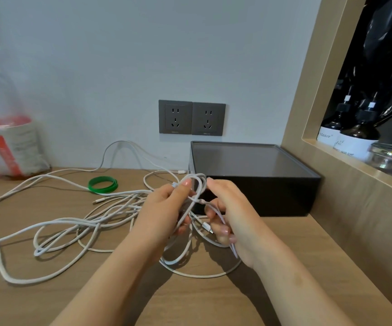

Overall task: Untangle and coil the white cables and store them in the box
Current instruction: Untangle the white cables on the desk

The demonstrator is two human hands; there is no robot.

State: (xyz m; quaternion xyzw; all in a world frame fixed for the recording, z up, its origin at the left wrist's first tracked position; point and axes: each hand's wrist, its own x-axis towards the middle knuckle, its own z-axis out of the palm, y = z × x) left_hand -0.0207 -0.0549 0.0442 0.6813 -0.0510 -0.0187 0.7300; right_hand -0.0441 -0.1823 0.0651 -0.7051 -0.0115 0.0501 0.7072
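A: Closest in, both hands are up over the wooden tabletop (284, 267). The left hand (164, 208) has its fingers curled round a bunch of white loops (198, 184), thumb pressed on top.

B: And the right hand (235, 215) pinches a single strand, with a USB plug (207, 227) lying by its curled fingers. My call: feed that plug end back through the loops. No yanking, or the knot tightens.

A: The rest of the white cables (84, 224) sprawl left across the table and run out of view. There's good room there for laying strands out.

B: It's tighter on the right. The black box (256, 184) sits just beyond the hands, right beside the wooden side panel (355, 220). A green coiled band (103, 184) lies past the tangle, and the wall sockets (191, 117) are behind.
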